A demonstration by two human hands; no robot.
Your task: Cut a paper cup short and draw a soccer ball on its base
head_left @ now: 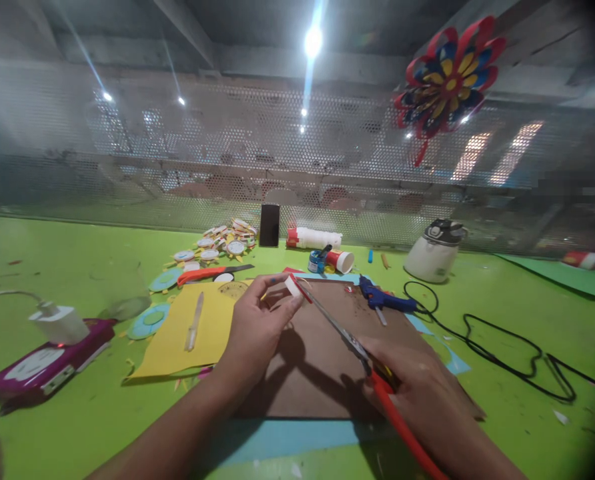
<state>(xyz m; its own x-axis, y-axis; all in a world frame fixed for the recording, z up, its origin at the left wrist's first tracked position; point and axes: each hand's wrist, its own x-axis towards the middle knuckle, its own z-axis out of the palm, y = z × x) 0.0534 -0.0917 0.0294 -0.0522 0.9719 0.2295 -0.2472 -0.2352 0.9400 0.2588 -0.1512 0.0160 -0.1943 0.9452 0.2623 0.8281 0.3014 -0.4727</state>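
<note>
Between the thumb and fingers of my left hand (pixel 260 320) is a small white piece with a red edge (pixel 293 287); its exact kind is unclear. My right hand (pixel 420 387) is closed round the orange handles of a pair of scissors (pixel 345 337). The blades point up and left, their tips at the red edge of the piece. Below both hands lies a brown cardboard sheet (pixel 317 373). Left of it, a yellow sheet (pixel 170 343) carries a clear pen-like stick (pixel 195 321). A blue glue gun (pixel 385 297) rests on the cardboard's right side.
A purple power strip (pixel 77 350) with a white plug sits at left. Behind are an orange-handled cutter (pixel 202 273), a pile of round paper pieces (pixel 230 239), a phone (pixel 269 225), stacked cups (pixel 317 238), a small blue jar (pixel 317 261) and a white bottle (pixel 433 253). A black cord (pixel 502 353) winds at right.
</note>
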